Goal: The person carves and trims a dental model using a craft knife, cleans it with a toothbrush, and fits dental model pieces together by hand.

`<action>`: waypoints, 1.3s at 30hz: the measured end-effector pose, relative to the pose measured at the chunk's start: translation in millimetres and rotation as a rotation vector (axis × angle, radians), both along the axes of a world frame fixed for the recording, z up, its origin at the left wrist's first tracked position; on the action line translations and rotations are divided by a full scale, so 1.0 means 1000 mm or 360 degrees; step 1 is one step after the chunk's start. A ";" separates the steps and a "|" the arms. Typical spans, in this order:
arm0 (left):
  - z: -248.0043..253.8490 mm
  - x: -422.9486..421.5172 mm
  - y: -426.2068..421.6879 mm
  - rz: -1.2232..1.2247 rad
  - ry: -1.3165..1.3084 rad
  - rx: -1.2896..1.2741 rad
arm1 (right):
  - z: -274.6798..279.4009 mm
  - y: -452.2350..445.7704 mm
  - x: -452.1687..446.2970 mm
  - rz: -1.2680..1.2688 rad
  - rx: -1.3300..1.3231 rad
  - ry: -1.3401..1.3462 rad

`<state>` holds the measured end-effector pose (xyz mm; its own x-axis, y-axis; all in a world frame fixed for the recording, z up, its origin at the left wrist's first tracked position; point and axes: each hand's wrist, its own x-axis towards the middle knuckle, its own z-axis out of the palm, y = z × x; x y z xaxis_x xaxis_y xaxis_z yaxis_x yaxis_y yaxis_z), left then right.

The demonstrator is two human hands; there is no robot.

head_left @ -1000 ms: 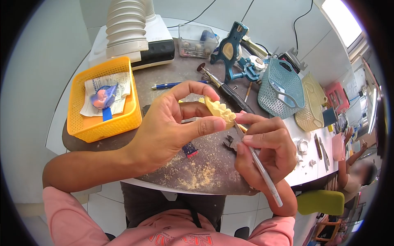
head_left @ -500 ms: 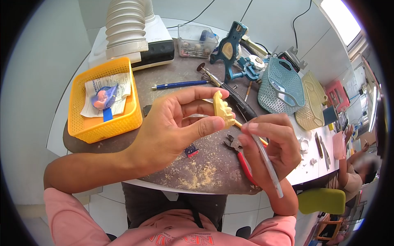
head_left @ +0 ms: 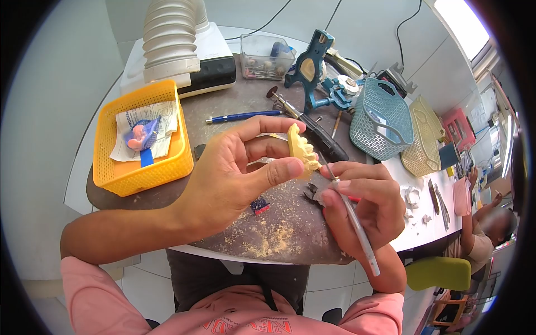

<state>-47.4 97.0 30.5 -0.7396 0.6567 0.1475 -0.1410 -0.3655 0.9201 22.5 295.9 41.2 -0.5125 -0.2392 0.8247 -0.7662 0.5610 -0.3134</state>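
Observation:
My left hand (head_left: 220, 178) pinches a pale yellow dental cast (head_left: 300, 148) between thumb and fingers, its teeth turned to the right. In my right hand (head_left: 371, 198) is a slim silver-handled carving knife (head_left: 358, 234), held like a pen. Its thin tip points up and left, close to the cast's lower right end. A right fingertip is at that same end; I cannot tell whether it touches. Beneath the right hand lie red-handled pliers (head_left: 314, 195), mostly covered. Yellow shavings (head_left: 271, 240) are scattered on the dark bench mat (head_left: 312, 240) below the cast.
A yellow basket (head_left: 142, 181) with papers and a blue-wrapped packet stands left. Behind the hands lie a blue pen (head_left: 245, 116) and a rotary handpiece (head_left: 321, 137). A teal articulator (head_left: 312, 70) and blue basket (head_left: 382, 120) stand at the back. Another person (head_left: 480, 240) sits far right.
My right hand has shifted slightly, and the knife's tip has come to the cast's lower right end. The pliers' handles are more covered now. My left hand holds the cast almost unmoved.

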 end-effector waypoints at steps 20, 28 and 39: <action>-0.004 0.002 0.000 0.0024 -0.0016 0.0076 | 0.001 -0.002 0.001 -0.0068 0.0296 0.0191; -0.001 0.003 0.000 0.0040 -0.0015 0.0133 | 0.000 -0.004 -0.001 -0.0056 0.0296 0.0219; -0.006 0.002 0.001 0.0044 0.0029 0.0145 | 0.000 -0.002 0.000 -0.0058 0.0388 0.0247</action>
